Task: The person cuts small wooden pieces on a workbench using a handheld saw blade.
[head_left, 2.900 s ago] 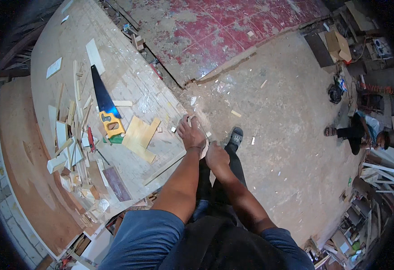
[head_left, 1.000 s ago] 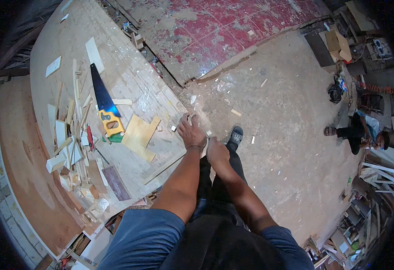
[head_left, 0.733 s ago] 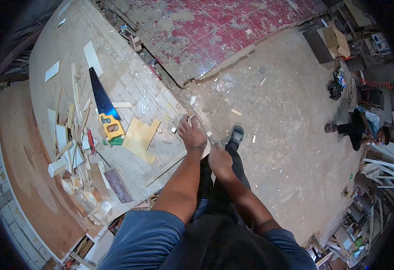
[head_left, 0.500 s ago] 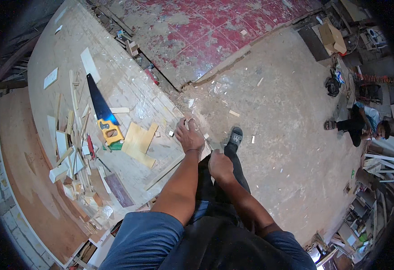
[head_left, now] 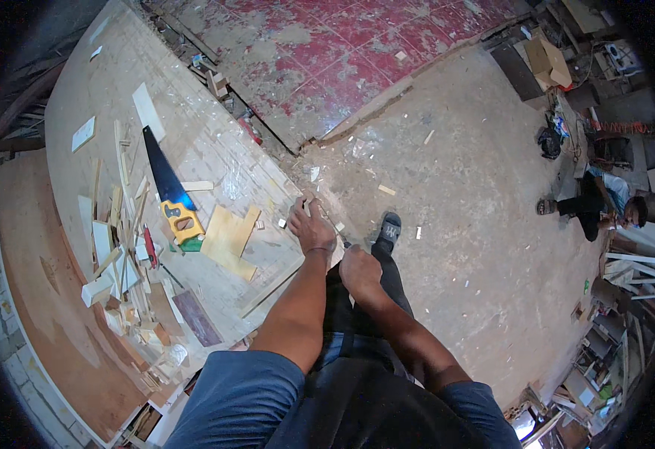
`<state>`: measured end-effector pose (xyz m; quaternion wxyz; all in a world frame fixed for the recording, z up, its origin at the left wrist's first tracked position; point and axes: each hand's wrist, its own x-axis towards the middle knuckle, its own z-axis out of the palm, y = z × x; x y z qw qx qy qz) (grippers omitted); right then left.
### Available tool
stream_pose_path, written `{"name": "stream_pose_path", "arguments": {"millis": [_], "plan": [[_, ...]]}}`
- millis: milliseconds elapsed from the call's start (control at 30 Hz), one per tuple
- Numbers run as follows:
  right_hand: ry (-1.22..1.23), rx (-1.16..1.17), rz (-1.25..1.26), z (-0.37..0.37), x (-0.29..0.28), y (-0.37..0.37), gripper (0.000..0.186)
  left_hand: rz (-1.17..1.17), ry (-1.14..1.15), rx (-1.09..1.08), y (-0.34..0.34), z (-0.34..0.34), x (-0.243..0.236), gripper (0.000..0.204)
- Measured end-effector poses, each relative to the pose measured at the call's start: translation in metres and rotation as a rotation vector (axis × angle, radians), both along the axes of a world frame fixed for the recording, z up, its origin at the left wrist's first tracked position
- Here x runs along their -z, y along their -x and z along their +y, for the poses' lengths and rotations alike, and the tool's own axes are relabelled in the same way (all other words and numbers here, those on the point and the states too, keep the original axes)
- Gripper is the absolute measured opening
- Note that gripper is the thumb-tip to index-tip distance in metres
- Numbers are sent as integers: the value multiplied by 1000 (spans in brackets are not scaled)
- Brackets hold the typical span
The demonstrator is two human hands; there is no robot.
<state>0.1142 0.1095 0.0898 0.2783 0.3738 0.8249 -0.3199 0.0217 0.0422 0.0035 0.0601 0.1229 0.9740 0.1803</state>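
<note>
My left hand (head_left: 311,227) lies on the right edge of the wooden worktop (head_left: 73,179), fingers bent and apart, over what may be a pale strip of wood. Below and right of it, my right hand (head_left: 360,271) is closed round a thin tool with a dark part, mostly hidden by my fingers. On the worktop lie a handsaw (head_left: 167,181) with a yellow handle, yellowish flat wood pieces (head_left: 226,241), a red hand tool (head_left: 150,247) and several offcuts (head_left: 98,290).
A brown board (head_left: 43,277) lies left of the worktop. Concrete floor (head_left: 477,262) with scraps spreads right, red tiles (head_left: 357,34) beyond. Another person (head_left: 593,209) is at the far right among stacked wood (head_left: 634,266) and a cardboard box (head_left: 548,60).
The view has shifted slightly. My right hand has moved up and down a little along the worktop edge, still closed. My left hand stays at the edge, shifted slightly left in view.
</note>
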Motion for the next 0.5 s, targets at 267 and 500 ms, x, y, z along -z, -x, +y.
{"name": "stream_pose_path", "arguments": {"millis": [267, 500], "plan": [[26, -59, -31, -1, -11, 14, 28, 56, -5, -24, 5, -8, 6, 47], [48, -7, -47, 2, 0, 21, 31, 12, -7, -15, 2, -3, 3, 48]]}}
